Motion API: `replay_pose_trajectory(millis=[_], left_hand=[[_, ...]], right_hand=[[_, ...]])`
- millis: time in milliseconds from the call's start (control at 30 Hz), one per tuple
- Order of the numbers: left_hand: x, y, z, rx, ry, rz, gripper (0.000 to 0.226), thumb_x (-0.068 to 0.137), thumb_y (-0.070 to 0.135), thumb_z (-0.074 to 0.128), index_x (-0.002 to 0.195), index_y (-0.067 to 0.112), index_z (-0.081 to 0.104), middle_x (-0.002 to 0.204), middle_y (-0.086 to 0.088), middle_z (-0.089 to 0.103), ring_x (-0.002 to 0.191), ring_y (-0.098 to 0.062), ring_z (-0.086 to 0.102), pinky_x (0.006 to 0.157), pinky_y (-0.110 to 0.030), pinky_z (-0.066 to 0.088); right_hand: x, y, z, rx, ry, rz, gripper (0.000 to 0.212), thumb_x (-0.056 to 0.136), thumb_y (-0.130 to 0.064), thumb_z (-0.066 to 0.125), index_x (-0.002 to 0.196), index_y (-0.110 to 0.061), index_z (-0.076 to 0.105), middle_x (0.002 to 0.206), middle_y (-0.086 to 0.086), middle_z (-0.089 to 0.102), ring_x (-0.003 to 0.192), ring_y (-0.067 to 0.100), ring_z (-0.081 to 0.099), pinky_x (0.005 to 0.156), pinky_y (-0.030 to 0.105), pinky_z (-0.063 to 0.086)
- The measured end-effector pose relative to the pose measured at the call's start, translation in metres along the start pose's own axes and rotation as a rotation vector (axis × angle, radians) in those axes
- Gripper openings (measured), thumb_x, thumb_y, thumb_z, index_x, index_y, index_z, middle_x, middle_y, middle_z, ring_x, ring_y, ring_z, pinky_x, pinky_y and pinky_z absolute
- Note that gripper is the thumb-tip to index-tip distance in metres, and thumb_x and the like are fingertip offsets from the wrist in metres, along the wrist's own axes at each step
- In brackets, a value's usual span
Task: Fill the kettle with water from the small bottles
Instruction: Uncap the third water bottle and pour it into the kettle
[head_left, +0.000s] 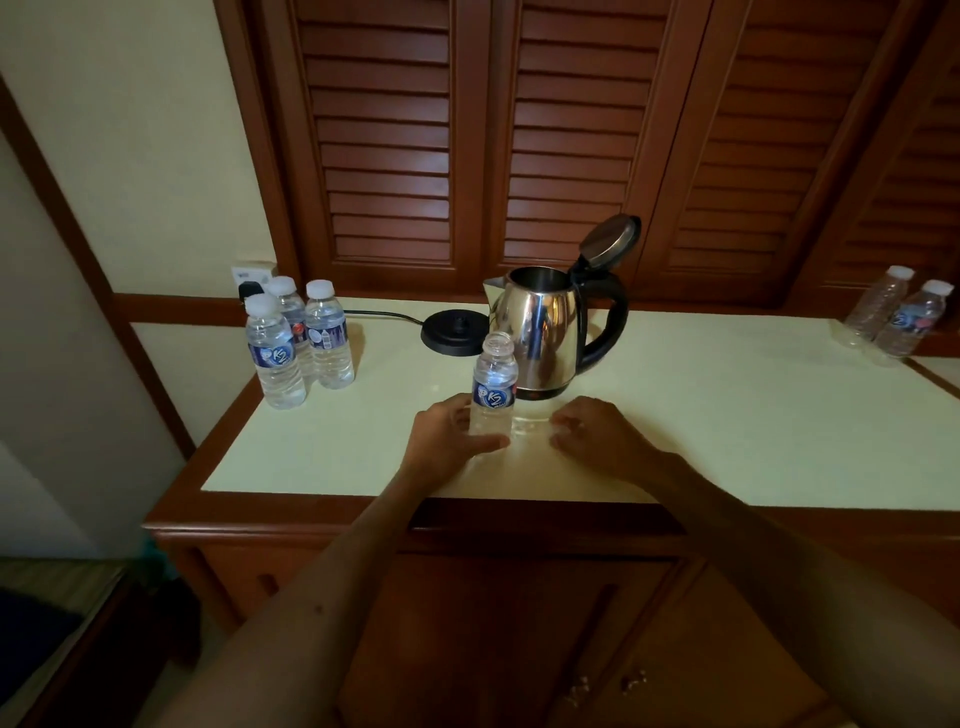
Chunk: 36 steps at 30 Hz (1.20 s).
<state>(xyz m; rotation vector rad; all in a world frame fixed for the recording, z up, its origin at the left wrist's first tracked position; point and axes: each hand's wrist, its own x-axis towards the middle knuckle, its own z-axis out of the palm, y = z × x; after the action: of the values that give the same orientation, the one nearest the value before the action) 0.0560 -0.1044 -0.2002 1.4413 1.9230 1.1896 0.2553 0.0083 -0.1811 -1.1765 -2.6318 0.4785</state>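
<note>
Uncapped bottle (493, 387) stands gripped in left hand (451, 434); right hand (597, 434) curled loosely beside it.

A pale countertop (727, 415) edged in brown wood tops a wooden cabinet (519, 597) with small metal door pulls (605, 686). Behind it stand dark louvred doors (519, 130); a cream wall (130, 130) lies to the left. A black power base (454, 332) rests on the countertop, its cord (384, 315) running left towards a wall socket (249, 275).
</note>
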Motion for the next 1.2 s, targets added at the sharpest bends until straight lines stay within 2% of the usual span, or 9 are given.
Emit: replay_pose_trajectory(millis=[133, 233, 333, 500, 600, 900, 1000, 1133, 1200], left_hand=[[-0.002, -0.001, 0.000, -0.113, -0.024, -0.013, 0.060, 0.071, 0.030, 0.089, 0.125, 0.024, 0.064, 0.116, 0.007, 0.073, 0.105, -0.006, 0.068, 0.100, -0.032, 0.053], [-0.003, 0.001, 0.000, -0.185, -0.041, -0.032, 0.066, 0.068, 0.029, 0.090, 0.127, 0.025, 0.060, 0.114, 0.009, 0.073, 0.104, -0.008, 0.069, 0.100, -0.037, 0.053], [-0.005, 0.007, 0.001, -0.257, -0.054, -0.031, 0.069, 0.070, 0.022, 0.089, 0.130, 0.025, 0.055, 0.112, 0.006, 0.074, 0.100, -0.011, 0.071, 0.093, -0.035, 0.056], [-0.004, 0.015, 0.005, -0.274, -0.004, -0.025, 0.046, 0.081, 0.012, 0.081, 0.124, 0.016, 0.064, 0.107, 0.003, 0.076, 0.096, -0.012, 0.072, 0.083, -0.027, 0.056], [0.005, 0.023, -0.002, -0.117, 0.046, -0.011, 0.042, 0.079, 0.023, 0.082, 0.119, 0.018, 0.068, 0.105, 0.004, 0.076, 0.096, -0.013, 0.071, 0.087, -0.033, 0.056], [0.049, 0.075, -0.051, 0.120, 0.257, -0.077, 0.021, 0.077, 0.028, 0.084, 0.088, 0.031, 0.066, 0.086, 0.006, 0.071, 0.080, -0.011, 0.066, 0.075, -0.031, 0.055], [0.060, 0.088, -0.066, 0.297, 0.263, -0.084, 0.037, 0.074, 0.033, 0.086, 0.103, 0.016, 0.072, 0.094, -0.005, 0.074, 0.083, -0.018, 0.068, 0.077, -0.036, 0.057], [0.067, 0.103, -0.076, 0.577, 0.236, -0.081, 0.046, 0.075, 0.036, 0.084, 0.111, 0.011, 0.070, 0.099, -0.009, 0.073, 0.078, -0.018, 0.064, 0.060, -0.026, 0.045], [0.071, 0.111, -0.077, 0.674, 0.213, -0.083, 0.047, 0.074, 0.039, 0.084, 0.111, 0.013, 0.070, 0.095, -0.007, 0.073, 0.076, -0.019, 0.065, 0.057, -0.025, 0.046]], right_hand=[[0.005, 0.026, -0.002, 0.092, 0.078, 0.027, 0.041, 0.090, -0.041, 0.062, 0.126, -0.022, 0.059, 0.129, -0.003, 0.057, 0.110, 0.010, 0.051, 0.090, 0.023, 0.035], [0.006, 0.058, -0.012, 0.047, 0.128, 0.045, 0.045, 0.095, -0.050, 0.049, 0.131, -0.024, 0.056, 0.136, -0.002, 0.055, 0.122, 0.014, 0.049, 0.100, 0.027, 0.031], [0.001, 0.083, -0.014, -0.055, 0.062, 0.007, 0.050, 0.096, -0.053, 0.043, 0.137, -0.024, 0.051, 0.145, -0.001, 0.048, 0.134, 0.017, 0.041, 0.111, 0.034, 0.028], [-0.003, 0.095, -0.006, -0.054, 0.108, -0.073, 0.047, 0.097, -0.047, 0.047, 0.137, -0.023, 0.053, 0.150, 0.002, 0.043, 0.139, 0.020, 0.036, 0.114, 0.039, 0.028], [-0.001, 0.098, -0.005, -0.055, 0.097, -0.069, 0.049, 0.097, -0.049, 0.044, 0.139, -0.025, 0.050, 0.152, 0.000, 0.040, 0.141, 0.019, 0.034, 0.115, 0.038, 0.025], [-0.001, 0.099, -0.004, -0.004, 0.139, -0.084, 0.048, 0.095, -0.046, 0.048, 0.137, -0.023, 0.053, 0.150, 0.001, 0.043, 0.139, 0.020, 0.037, 0.115, 0.039, 0.027], [0.000, 0.100, -0.003, -0.012, 0.151, -0.089, 0.047, 0.095, -0.046, 0.048, 0.137, -0.024, 0.053, 0.149, 0.000, 0.044, 0.139, 0.018, 0.037, 0.115, 0.038, 0.027], [0.001, 0.101, 0.000, -0.010, 0.159, -0.073, 0.049, 0.093, -0.049, 0.047, 0.136, -0.026, 0.053, 0.149, -0.001, 0.044, 0.138, 0.018, 0.038, 0.116, 0.040, 0.028], [0.001, 0.101, 0.001, -0.017, 0.155, -0.063, 0.051, 0.092, -0.052, 0.045, 0.136, -0.027, 0.053, 0.149, -0.002, 0.044, 0.139, 0.018, 0.037, 0.116, 0.040, 0.028]])
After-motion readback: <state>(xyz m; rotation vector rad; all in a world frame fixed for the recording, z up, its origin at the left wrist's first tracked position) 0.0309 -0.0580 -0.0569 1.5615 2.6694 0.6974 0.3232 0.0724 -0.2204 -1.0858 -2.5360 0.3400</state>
